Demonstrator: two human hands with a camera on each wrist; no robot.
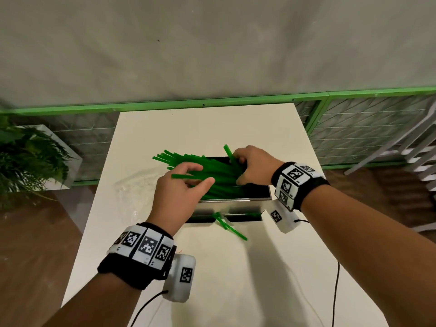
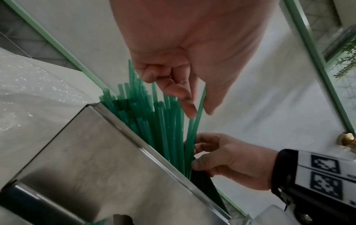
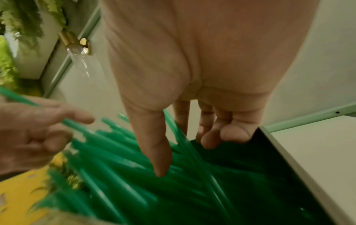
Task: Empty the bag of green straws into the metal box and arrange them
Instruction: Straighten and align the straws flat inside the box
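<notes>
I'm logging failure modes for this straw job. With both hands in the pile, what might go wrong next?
1. The straws fan out past the metal box rim on the far left; nudging them may tip more onto the table.
2. One loose straw already lies outside the box and could be forgotten.
3. The left hand pinches only one straw, so its grip may slip.

Black wristbands (image 1: pixel 138 260) with white fiducial-marker tiles; white wrist camera housings (image 1: pixel 180 278), black cables (image 1: pixel 335 296)

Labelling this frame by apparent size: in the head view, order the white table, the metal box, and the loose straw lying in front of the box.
1. white table
2. metal box
3. loose straw
</notes>
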